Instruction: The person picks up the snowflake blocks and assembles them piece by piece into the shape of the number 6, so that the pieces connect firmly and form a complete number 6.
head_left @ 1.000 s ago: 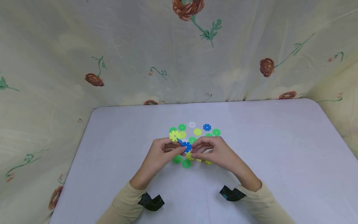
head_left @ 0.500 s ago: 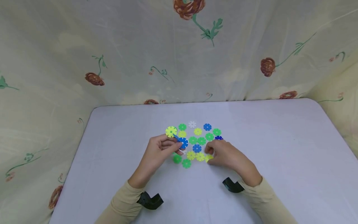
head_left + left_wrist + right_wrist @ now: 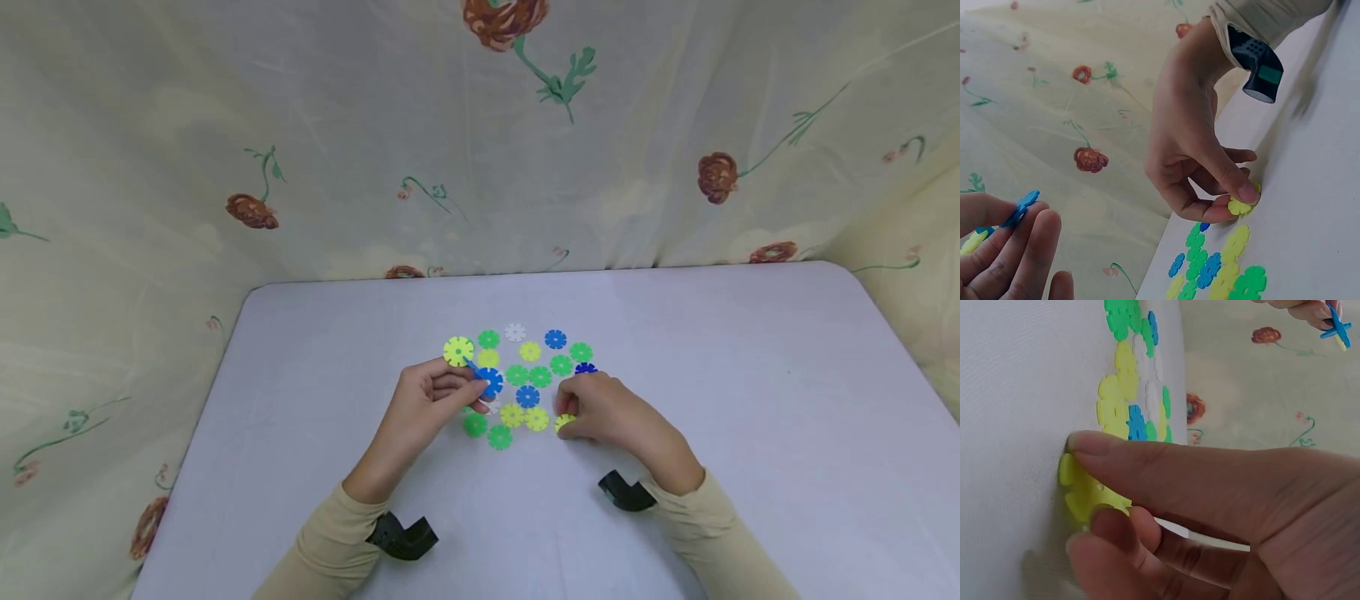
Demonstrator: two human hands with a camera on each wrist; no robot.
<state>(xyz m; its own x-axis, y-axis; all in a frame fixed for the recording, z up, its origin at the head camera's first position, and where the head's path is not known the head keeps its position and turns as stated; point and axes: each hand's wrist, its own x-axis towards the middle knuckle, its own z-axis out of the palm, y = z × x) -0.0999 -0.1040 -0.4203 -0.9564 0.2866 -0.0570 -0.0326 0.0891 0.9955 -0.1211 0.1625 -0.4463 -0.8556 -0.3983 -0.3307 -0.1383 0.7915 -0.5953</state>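
My left hand [image 3: 438,400] pinches a blue notched interlocking disc [image 3: 491,382] between thumb and fingers. Joined to it are another blue disc [image 3: 472,365], seen nearly edge-on, and a yellow-green disc [image 3: 458,351] at the far end. All of this is held up over the left side of the disc spread. At the spread's right edge, my right hand [image 3: 618,417] pinches a single yellow disc [image 3: 1088,490] with thumb and fingertips. The right wrist view shows that disc tilted on edge, close over the white tabletop. Its lower part is hidden by the fingers.
Between the hands lie several loose flat discs: green ones [image 3: 539,377], yellow ones [image 3: 536,418], blue ones [image 3: 528,397] and a white one [image 3: 514,332]. A dark blue disc [image 3: 586,368] lies just beyond the right hand. Flowered cloth [image 3: 337,125] hangs behind the white table [image 3: 750,400].
My right hand has left the joined discs, moved right and taken hold of the yellow disc, tilting it up. My left hand has shifted slightly left with the joined discs.
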